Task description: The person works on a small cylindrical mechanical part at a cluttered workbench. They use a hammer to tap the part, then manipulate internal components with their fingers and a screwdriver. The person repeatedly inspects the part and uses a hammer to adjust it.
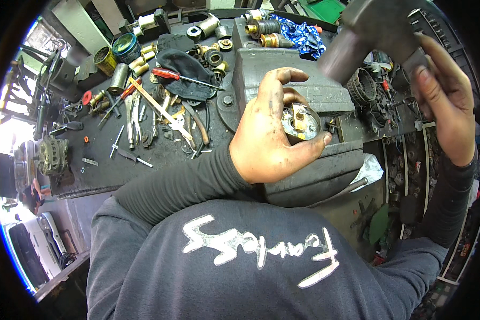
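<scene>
My left hand (274,125) curls around a small round metal end cap (303,120) with a brass-coloured plate and a stud inside. Its thumb lies along the near rim, the index finger arches above, and the other fingers are partly hidden behind the part. Beneath is a large dark metal block (282,58), which looks like a bench vise body. Raised at the upper right, my right hand (445,98) grips a hammer (376,26) by its handle. The heavy dark hammer head is blurred and stands apart from the end cap.
Left of the block, a dark bench carries a red screwdriver (168,73), a black cloth (186,80), pliers (134,120) and several metal parts. An alternator (53,154) sits at the left edge. A blue patterned cloth (301,36) lies behind. Shelves of parts (405,160) stand right.
</scene>
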Demonstrator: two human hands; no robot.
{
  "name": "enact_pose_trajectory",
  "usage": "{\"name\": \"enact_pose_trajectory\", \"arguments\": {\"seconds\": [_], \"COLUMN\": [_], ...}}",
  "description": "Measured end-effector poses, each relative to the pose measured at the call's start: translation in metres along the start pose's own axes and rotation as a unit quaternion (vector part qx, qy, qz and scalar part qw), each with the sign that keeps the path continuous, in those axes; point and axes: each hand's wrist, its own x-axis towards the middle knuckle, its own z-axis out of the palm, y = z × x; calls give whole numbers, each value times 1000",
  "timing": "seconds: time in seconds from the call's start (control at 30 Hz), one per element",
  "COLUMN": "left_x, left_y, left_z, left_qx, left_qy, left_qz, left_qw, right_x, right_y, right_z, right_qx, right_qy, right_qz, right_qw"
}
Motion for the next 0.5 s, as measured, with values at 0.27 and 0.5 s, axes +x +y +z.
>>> {"name": "enact_pose_trajectory", "arguments": {"seconds": [0.27, 0.5], "left_x": [1, 2], "left_y": [0, 1], "left_z": [3, 2], "left_qx": [-21, -32], "left_qy": [-9, -11], "left_qz": [-13, -36], "left_qw": [1000, 999], "right_x": [-9, -7], "right_y": [0, 1], "right_z": [-20, -21], "right_qx": [-59, -87], "right_qy": [-1, 1], "right_qz": [124, 111], "right_qw": [991, 990]}}
